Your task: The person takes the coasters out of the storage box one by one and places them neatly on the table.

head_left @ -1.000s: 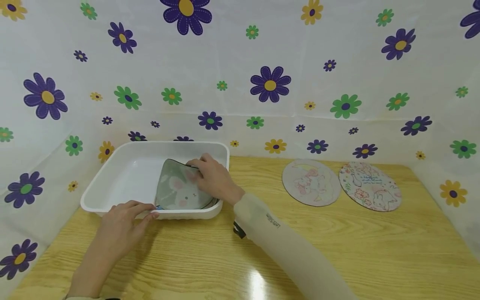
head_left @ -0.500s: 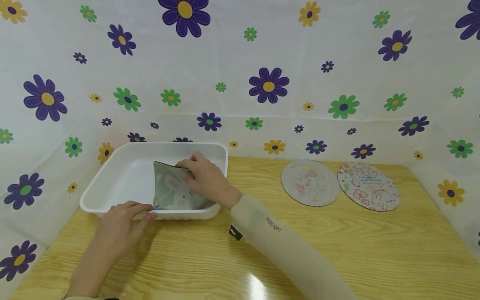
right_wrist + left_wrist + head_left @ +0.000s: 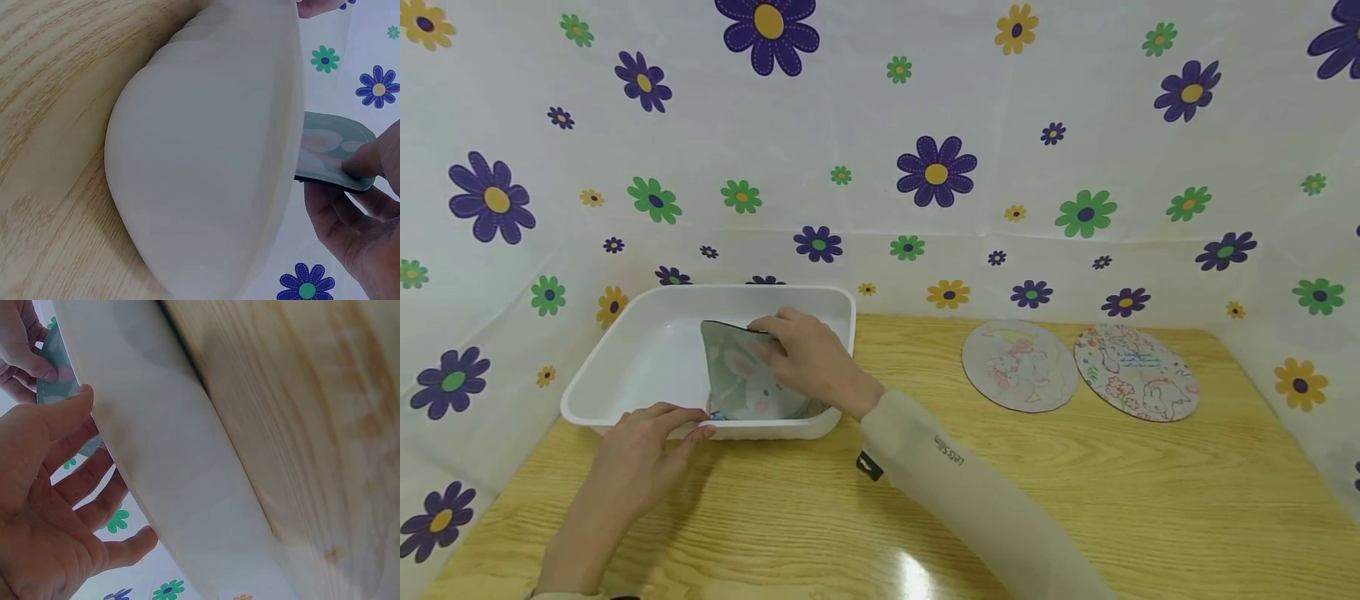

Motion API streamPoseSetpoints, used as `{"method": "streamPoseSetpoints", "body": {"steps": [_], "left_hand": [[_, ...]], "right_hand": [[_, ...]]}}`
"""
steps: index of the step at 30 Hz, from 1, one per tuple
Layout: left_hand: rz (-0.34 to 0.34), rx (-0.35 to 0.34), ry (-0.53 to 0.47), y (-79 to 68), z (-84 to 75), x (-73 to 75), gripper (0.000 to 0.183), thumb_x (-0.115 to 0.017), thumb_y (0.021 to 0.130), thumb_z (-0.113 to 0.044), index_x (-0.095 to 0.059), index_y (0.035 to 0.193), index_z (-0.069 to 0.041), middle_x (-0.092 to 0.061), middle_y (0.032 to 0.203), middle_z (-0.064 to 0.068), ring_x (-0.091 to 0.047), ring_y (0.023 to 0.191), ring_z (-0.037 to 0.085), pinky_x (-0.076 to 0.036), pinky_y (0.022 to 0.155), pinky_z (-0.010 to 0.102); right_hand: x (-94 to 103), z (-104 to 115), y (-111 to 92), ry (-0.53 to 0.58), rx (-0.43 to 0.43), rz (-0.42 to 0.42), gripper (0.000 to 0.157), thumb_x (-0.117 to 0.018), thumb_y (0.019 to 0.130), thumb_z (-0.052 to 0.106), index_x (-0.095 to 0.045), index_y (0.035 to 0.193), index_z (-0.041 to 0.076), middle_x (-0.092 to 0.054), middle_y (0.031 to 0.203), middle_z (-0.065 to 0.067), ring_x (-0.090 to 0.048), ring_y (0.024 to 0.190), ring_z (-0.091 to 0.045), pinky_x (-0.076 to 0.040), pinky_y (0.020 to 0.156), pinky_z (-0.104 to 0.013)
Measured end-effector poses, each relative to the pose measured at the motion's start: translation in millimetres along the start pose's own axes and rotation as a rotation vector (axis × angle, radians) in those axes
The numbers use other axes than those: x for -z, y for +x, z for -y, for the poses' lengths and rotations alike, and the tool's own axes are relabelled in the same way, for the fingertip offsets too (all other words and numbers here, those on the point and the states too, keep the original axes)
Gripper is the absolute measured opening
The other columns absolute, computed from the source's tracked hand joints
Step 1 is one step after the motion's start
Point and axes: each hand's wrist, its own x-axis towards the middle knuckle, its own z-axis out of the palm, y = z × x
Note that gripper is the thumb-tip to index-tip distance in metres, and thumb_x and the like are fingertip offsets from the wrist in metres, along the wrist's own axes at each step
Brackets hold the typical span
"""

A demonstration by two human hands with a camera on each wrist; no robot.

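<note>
"Grips?"
"Left hand (image 3: 645, 454) clasps the white tub (image 3: 790, 428) by its rim; right hand (image 3: 812, 358) pinches the green mat (image 3: 741, 379) near one corner."
"Positions?"
"Tub at the table's (image 3: 760, 525) ten o'clock; mat tilted inside it, toward four."
"Risk?"
"Judged moderate: the mat could swing or slip, being pinched off-centre."
"Clearance?"
"Near rim close at six o'clock; room inside toward ten."

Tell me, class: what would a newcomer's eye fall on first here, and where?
Probably the backdrop of purple, green and yellow flowers behind the table. Next, the white tray at left, where the right hand grips a grey-green rabbit-print mat. Then two round cartoon-print mats lying at right.
</note>
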Motion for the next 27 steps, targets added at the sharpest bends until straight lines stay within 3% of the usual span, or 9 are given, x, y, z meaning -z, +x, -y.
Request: {"method": "streamPoseSetpoints", "body": {"steps": [6,11,14,20,27], "left_hand": [[-0.024,-0.031,0.010,-0.3,-0.7,-1.2,0.020,-0.075,0.080,-0.023,-0.074,0.095,-0.010,-0.072,0.092,0.013,-0.066,0.087,0.040,-0.047,0.073,0.056],[-0.022,-0.028,0.009,0.3,-0.6,-0.6,0.020,-0.075,0.080,-0.023,-0.074,0.095,-0.010,-0.072,0.093,0.014,-0.065,0.085,0.042,-0.047,0.074,0.057],[-0.012,-0.020,0.007,1.1,-0.4,0.1,0.020,-0.074,0.081,-0.024,-0.074,0.095,-0.010,-0.072,0.094,0.015,-0.065,0.086,0.043,-0.047,0.075,0.057],[-0.014,-0.020,0.009,2.0,1.5,1.5,0.021,-0.074,0.082,-0.023,-0.074,0.096,-0.009,-0.072,0.094,0.016,-0.065,0.085,0.045,-0.048,0.076,0.058],[0.019,-0.003,0.004,3.8,4.9,2.8,0.022,-0.072,0.083,-0.023,-0.073,0.099,-0.008,-0.071,0.097,0.017,-0.064,0.092,0.044,-0.046,0.080,0.059]], "right_hand": [[0.4,0.8,0.3,0.026,-0.009,-0.045,0.029,-0.055,0.092,0.007,-0.065,0.119,0.012,-0.068,0.106,0.000,-0.059,0.088,-0.005,-0.045,0.074,-0.012],[4.0,1.2,0.4,0.118,-0.044,-0.123,0.028,-0.052,0.093,0.004,-0.067,0.116,0.011,-0.069,0.110,-0.001,-0.063,0.097,-0.006,-0.048,0.083,-0.013],[6.4,1.2,0.7,0.204,-0.108,-0.153,0.028,-0.053,0.092,0.004,-0.067,0.115,0.012,-0.069,0.113,0.000,-0.062,0.094,-0.005,-0.048,0.080,-0.012],[10.4,0.5,-1.6,0.395,-0.272,-0.173,0.030,-0.053,0.092,0.004,-0.067,0.116,0.014,-0.069,0.111,-0.002,-0.059,0.073,-0.006,-0.049,0.058,-0.013],[14.4,-5.5,-4.8,0.423,-0.369,-0.269,0.028,-0.056,0.091,0.006,-0.069,0.114,0.016,-0.069,0.105,-0.002,-0.061,0.080,-0.008,-0.051,0.066,-0.015]]}}
